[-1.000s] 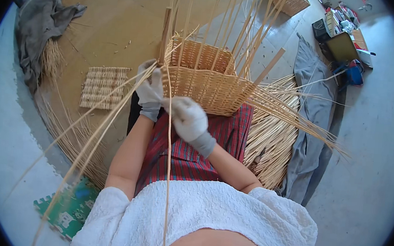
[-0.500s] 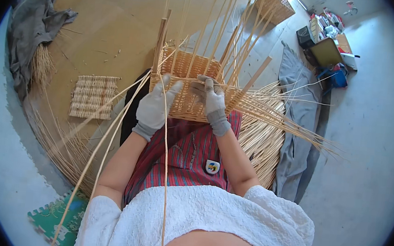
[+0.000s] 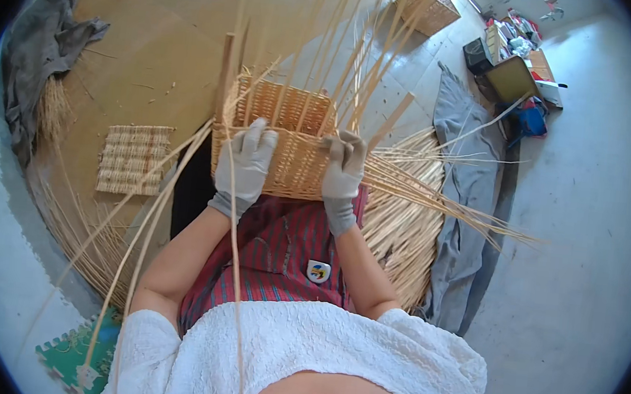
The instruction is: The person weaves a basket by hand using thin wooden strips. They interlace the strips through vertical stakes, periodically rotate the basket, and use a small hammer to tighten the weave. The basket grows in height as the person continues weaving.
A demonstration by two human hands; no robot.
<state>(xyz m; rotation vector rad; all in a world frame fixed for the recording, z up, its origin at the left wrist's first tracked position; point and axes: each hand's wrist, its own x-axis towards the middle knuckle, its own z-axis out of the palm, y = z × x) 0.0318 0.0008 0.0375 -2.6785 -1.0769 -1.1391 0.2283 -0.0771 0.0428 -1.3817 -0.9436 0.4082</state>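
Observation:
A half-woven wicker basket rests on my lap, with long upright canes rising from its far side and wooden posts at its corners. My left hand, in a pale grey work glove, grips the left part of the near wall, fingertips at the rim. At the right end of the same wall, my gloved right hand has its fingers curled over the rim; some fingertips are hidden. A loose cane runs from the basket's left corner down past my left hand. More weaving canes stick out to the right.
A flat woven panel lies on the floor at left. Bundled canes lie beside me at right, next to a grey cloth. Another basket stands farther back. A green foam mat is at lower left.
The whole view has shifted slightly, so most things sit farther left. My left hand's fingers have closed onto the near wall, and my right fingers have curled more over the rim.

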